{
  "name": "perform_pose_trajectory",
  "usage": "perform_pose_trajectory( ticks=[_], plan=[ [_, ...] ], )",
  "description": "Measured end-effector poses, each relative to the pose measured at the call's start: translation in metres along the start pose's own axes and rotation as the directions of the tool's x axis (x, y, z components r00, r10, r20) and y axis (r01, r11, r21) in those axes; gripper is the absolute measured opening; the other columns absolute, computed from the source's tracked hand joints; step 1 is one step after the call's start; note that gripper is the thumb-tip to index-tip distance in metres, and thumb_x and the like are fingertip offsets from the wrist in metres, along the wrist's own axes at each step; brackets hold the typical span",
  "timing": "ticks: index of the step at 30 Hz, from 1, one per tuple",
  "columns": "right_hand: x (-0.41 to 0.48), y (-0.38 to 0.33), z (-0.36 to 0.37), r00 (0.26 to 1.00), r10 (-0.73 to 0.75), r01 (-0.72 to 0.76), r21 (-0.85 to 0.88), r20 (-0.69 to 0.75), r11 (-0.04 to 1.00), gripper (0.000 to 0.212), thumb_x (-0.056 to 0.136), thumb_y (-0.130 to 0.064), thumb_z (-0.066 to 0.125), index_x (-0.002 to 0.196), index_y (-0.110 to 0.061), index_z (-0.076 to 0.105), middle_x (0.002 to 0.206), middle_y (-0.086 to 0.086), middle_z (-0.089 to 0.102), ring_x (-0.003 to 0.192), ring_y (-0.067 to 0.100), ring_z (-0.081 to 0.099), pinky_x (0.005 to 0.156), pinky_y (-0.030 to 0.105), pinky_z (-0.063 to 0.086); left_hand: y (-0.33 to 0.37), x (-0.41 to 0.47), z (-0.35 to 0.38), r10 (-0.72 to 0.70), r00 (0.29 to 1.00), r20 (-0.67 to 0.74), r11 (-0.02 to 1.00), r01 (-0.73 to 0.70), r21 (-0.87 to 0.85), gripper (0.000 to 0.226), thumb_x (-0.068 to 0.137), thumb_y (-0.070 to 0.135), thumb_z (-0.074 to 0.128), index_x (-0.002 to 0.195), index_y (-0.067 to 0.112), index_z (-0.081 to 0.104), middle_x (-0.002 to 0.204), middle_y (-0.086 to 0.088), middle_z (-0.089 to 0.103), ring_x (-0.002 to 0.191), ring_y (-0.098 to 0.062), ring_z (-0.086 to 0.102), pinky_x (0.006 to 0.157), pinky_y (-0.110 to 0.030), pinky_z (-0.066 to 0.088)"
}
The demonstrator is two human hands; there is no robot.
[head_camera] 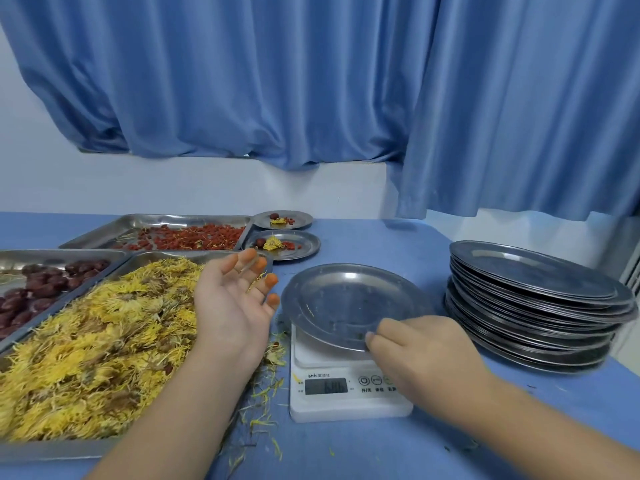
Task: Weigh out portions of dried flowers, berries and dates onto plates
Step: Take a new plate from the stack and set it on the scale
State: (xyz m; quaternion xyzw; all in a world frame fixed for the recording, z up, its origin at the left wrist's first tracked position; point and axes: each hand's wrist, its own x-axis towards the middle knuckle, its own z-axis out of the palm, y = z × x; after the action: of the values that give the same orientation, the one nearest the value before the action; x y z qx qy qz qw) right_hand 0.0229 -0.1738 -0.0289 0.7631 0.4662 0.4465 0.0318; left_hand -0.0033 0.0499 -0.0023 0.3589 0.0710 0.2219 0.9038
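Plate point(346, 299) tilted on scale point(346, 401) — right hand point(422, 355) pinching.

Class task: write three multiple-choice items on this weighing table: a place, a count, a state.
1. The stack of empty plates stands: A left of the trays; B right of the scale; C on the scale.
2. Plates already holding a portion: A two; B four; C none.
3. The plate on the scale is: A heaped with dates; B nearly bare; C upside down.
Answers: B, the stack stands to the scale's right; A, two sit by the berry tray; B, only stray petals lie on it.
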Motion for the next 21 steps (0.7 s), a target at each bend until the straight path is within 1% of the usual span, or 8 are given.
perform_pose_trajectory(
  ticks=[4, 7, 10, 12, 13, 16, 18, 21],
  plan=[
    [-0.003, -0.003, 0.008, 0.998, 0.026, -0.027, 0.027, 0.050, 0.999, 0.030, 0.042, 0.002, 0.077, 0.062, -0.014, 0.062, 0.057, -0.002, 0.049, 0.039, 0.019, 0.040, 0.034, 0.025, 0.032, -0.002, 0.001, -0.001, -0.016, 1.000, 0.007, 1.000, 0.016, 0.010, 0.024, 0.087, 0.031, 0.048, 0.091, 0.016, 0.066, 0.082, 0.000, 0.067, 0.066, -0.017, 0.058, 0.061, -0.030, 0.039],
    [-0.003, -0.005, 0.009, 0.983, 0.121, -0.131, 0.066, 0.135, 0.989, 0.034, 0.041, 0.002, 0.076, 0.068, -0.017, 0.068, 0.063, -0.004, 0.058, 0.043, 0.019, 0.049, 0.035, 0.025, 0.038, -0.002, 0.001, -0.001, -0.031, 0.999, 0.015, 0.999, 0.030, 0.023, 0.024, 0.087, 0.032, 0.048, 0.090, 0.017, 0.067, 0.082, 0.000, 0.067, 0.066, -0.017, 0.059, 0.063, -0.030, 0.040],
    [-0.007, -0.006, 0.002, 0.964, 0.182, -0.218, 0.178, 0.195, 0.960, 0.023, 0.061, -0.007, 0.079, 0.079, -0.018, 0.071, 0.077, -0.005, 0.065, 0.055, 0.020, 0.060, 0.041, 0.028, 0.047, -0.001, 0.002, -0.001, -0.043, 0.999, 0.011, 0.999, 0.043, 0.024, 0.024, 0.088, 0.032, 0.048, 0.090, 0.017, 0.066, 0.084, 0.000, 0.066, 0.066, -0.017, 0.059, 0.063, -0.031, 0.040],
    [-0.016, -0.007, -0.006, 0.971, 0.162, -0.207, 0.273, 0.178, 0.939, 0.007, 0.081, -0.021, 0.068, 0.086, -0.017, 0.071, 0.086, -0.005, 0.067, 0.065, 0.018, 0.064, 0.050, 0.027, 0.051, 0.000, 0.002, -0.001, -0.045, 0.999, 0.005, 0.999, 0.045, 0.020, 0.024, 0.088, 0.032, 0.048, 0.091, 0.017, 0.066, 0.085, -0.001, 0.065, 0.066, -0.017, 0.059, 0.061, -0.030, 0.040],
    [-0.020, -0.006, -0.010, 0.975, 0.151, -0.195, 0.309, 0.162, 0.931, 0.013, 0.087, -0.025, 0.061, 0.088, -0.017, 0.071, 0.087, -0.005, 0.066, 0.068, 0.016, 0.063, 0.054, 0.026, 0.051, 0.000, 0.002, -0.001, -0.043, 0.999, 0.000, 0.999, 0.043, 0.018, 0.023, 0.087, 0.032, 0.048, 0.091, 0.017, 0.065, 0.085, -0.001, 0.065, 0.067, -0.017, 0.059, 0.060, -0.030, 0.040],
    [-0.036, -0.004, -0.017, 0.973, 0.172, -0.215, 0.352, 0.152, 0.911, 0.022, 0.091, -0.030, 0.054, 0.085, -0.019, 0.071, 0.076, -0.005, 0.062, 0.064, 0.015, 0.058, 0.053, 0.027, 0.049, 0.000, 0.001, -0.001, -0.036, 0.999, -0.012, 0.999, 0.036, 0.020, 0.023, 0.087, 0.032, 0.047, 0.090, 0.017, 0.065, 0.083, -0.001, 0.064, 0.068, -0.018, 0.058, 0.060, -0.028, 0.039],
    [-0.044, -0.001, -0.018, 0.945, 0.230, -0.307, 0.388, 0.233, 0.869, 0.023, 0.091, -0.033, 0.052, 0.083, -0.023, 0.070, 0.068, -0.010, 0.060, 0.060, 0.011, 0.056, 0.052, 0.027, 0.048, 0.000, 0.001, -0.001, -0.034, 0.999, -0.020, 0.999, 0.034, 0.023, 0.022, 0.087, 0.032, 0.048, 0.089, 0.017, 0.065, 0.082, 0.000, 0.065, 0.067, -0.017, 0.058, 0.061, -0.029, 0.040],
    [-0.052, 0.003, -0.016, 0.855, 0.301, -0.482, 0.430, 0.423, 0.763, 0.022, 0.088, -0.046, 0.050, 0.093, -0.032, 0.066, 0.069, -0.016, 0.062, 0.062, 0.003, 0.056, 0.059, 0.029, 0.051, 0.000, 0.000, -0.001, -0.033, 0.999, -0.022, 0.999, 0.034, 0.024, 0.022, 0.087, 0.032, 0.048, 0.089, 0.017, 0.064, 0.080, -0.001, 0.064, 0.065, -0.017, 0.057, 0.061, -0.029, 0.039]
  ],
)
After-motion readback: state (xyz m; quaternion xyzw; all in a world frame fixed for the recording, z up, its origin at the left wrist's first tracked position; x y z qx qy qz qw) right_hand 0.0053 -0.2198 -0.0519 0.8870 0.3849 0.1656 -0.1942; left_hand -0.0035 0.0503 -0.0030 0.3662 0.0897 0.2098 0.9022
